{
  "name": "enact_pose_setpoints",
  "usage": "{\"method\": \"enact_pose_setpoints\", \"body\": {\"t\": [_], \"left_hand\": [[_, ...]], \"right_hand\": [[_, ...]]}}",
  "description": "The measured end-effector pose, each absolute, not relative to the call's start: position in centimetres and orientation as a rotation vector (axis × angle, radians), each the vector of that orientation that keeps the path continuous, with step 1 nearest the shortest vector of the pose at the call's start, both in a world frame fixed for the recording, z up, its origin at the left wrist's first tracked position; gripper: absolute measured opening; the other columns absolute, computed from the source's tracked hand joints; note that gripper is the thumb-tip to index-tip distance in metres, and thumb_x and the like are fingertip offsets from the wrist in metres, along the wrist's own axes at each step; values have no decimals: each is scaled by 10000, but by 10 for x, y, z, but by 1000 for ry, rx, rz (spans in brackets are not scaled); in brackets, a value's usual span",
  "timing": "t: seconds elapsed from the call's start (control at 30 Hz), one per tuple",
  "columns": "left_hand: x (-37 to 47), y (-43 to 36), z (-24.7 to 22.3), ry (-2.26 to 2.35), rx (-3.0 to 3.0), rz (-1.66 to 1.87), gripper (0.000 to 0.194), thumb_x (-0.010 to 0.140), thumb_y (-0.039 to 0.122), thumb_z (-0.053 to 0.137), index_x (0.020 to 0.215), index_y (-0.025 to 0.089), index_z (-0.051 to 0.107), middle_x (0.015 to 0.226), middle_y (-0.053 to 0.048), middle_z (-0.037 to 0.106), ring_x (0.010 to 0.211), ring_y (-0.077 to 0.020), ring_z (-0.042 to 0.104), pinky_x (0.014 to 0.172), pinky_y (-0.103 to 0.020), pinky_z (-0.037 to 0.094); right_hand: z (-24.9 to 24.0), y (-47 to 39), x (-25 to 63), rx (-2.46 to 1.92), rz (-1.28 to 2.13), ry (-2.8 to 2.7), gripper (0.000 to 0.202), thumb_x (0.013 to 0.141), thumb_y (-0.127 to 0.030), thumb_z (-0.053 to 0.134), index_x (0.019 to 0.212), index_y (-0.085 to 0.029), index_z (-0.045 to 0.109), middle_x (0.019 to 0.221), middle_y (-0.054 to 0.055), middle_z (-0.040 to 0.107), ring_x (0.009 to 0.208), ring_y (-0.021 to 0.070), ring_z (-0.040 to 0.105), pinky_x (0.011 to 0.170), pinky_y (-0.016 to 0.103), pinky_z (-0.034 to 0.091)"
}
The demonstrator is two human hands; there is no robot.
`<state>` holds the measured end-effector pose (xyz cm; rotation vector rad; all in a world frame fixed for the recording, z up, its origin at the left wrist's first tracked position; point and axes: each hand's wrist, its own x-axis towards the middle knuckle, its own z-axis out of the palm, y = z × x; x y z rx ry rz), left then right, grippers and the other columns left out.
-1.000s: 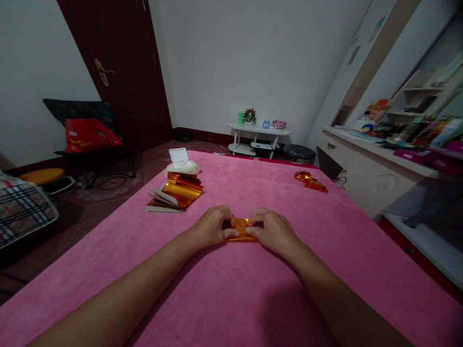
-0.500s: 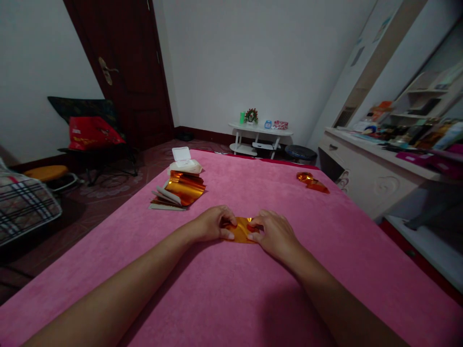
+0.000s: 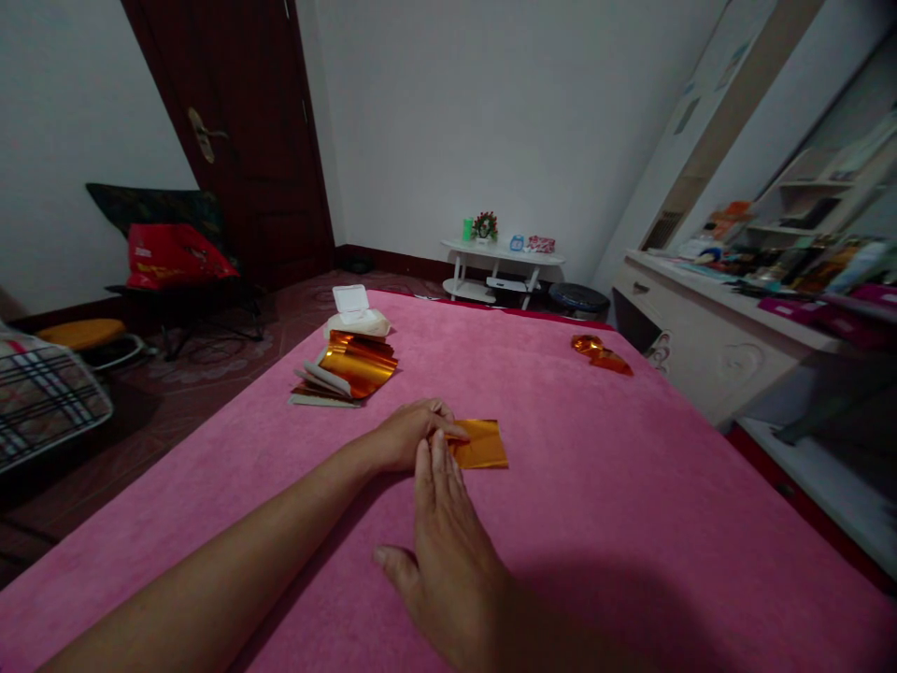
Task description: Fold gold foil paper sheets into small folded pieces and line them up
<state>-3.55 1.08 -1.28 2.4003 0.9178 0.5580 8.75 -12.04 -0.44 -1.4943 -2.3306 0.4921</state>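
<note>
A gold foil paper [image 3: 485, 444], folded to a small rectangle, lies on the pink cloth [image 3: 631, 523]. Over its left end is my left hand [image 3: 406, 437], fingers curled and one finger pressing on the foil; my right fingertips hide part of its grip. My right hand [image 3: 452, 542] is flat with fingers stretched and thumb apart, its fingertips at the foil's left edge beside the left hand. A stack of gold foil sheets [image 3: 361, 363] with grey backing lies beyond my left hand. A shaped gold foil piece [image 3: 601, 355] rests at the far right.
A white wipes pack [image 3: 357, 321] with its lid raised stands behind the foil stack. Beyond the pink surface are a small white table [image 3: 501, 252], a round dark stool [image 3: 578, 299], a chair with a red bag [image 3: 178, 257], and a cluttered white dresser [image 3: 721, 313] on the right.
My right hand has let go of the foil's right end and moved left and nearer, flattening beside my left hand. The foil's right part is now uncovered. My left hand stays at its left end.
</note>
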Motion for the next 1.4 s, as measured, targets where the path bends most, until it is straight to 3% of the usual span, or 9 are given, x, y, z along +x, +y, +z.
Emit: {"method": "enact_pose_setpoints", "body": {"t": [0.17, 0.4, 0.5, 0.63, 0.8, 0.9, 1.0, 1.2, 1.4], "left_hand": [[-36, 10, -8, 941, 2435, 532, 405, 738, 267, 691, 1140, 316, 665, 1008, -28, 583, 901, -173, 539, 816, -265, 433], [-35, 7, -4, 996, 2393, 504, 459, 698, 354, 741, 1147, 320, 659, 1032, -22, 572, 920, -183, 536, 837, -281, 430], [-35, 8, -5, 1020, 2410, 490, 463, 692, 367, 743, 1146, 328, 657, 1039, -19, 568, 932, -187, 533, 840, -288, 427], [-37, 8, -3, 1019, 2459, 481, 460, 708, 352, 735, 1158, 321, 647, 1042, -21, 571, 934, -180, 538, 837, -286, 429], [-18, -27, 8, 1256, 2697, 408, 311, 827, 276, 598, 1131, 303, 658, 1065, -57, 606, 1008, -230, 536, 880, -382, 411], [4, -60, 7, 1467, 2816, 324, 315, 878, 246, 481, 1119, 138, 655, 1125, -152, 617, 1107, -298, 513, 985, -485, 332], [14, -78, -1, 1275, 2884, 247, 490, 925, 316, 387, 1341, 68, 457, 1409, -188, 432, 1315, -288, 371, 1097, -443, 233], [-21, -88, -8, 1294, 2786, 238, 620, 928, 468, 350, 1420, 91, 342, 1497, -173, 281, 1387, -283, 260, 1129, -403, 220], [-65, -90, 7, 1435, 2681, 342, 514, 908, 438, 414, 1357, 191, 463, 1431, -125, 431, 1289, -286, 429, 1066, -440, 313]], "right_hand": [[0, -122, 112, -1600, 400, -2438, 970, 762, -502, 634, 1445, 32, 199, 1508, 233, 74, 1397, 356, 61, 1128, 534, 198], [-2, -124, 181, -1580, -85, -2556, 934, 725, -665, 577, 1302, 63, 481, 1352, 308, 422, 1249, 455, 412, 1002, 582, 399], [7, -116, 195, -1601, -301, -2521, 840, 755, -647, 559, 1192, 70, 588, 1204, 330, 560, 1149, 459, 519, 1034, 598, 346], [10, -103, 184, -1464, -304, -2557, 955, 741, -725, 501, 1309, 42, 484, 1395, 287, 384, 1295, 429, 366, 1099, 581, 239], [-11, -95, 174, -1536, -65, -2589, 864, 785, -615, 537, 1373, 4, 407, 1440, 246, 334, 1335, 359, 334, 1097, 528, 282], [-23, -95, 178, -1495, -129, -2555, 800, 813, -557, 524, 1388, -17, 390, 1465, 220, 302, 1367, 332, 278, 1117, 518, 244], [-27, -96, 181, -1439, -168, -2559, 781, 818, -557, 518, 1374, -20, 413, 1449, 217, 341, 1360, 335, 293, 1121, 534, 223], [-22, -96, 180, -1452, -112, -2562, 811, 836, -609, 458, 1357, 11, 424, 1443, 244, 323, 1356, 347, 297, 1108, 554, 235], [-5, -95, 174, -1579, 102, -2576, 823, 797, -547, 548, 1390, -2, 377, 1472, 232, 252, 1380, 346, 229, 1120, 548, 206]]}}
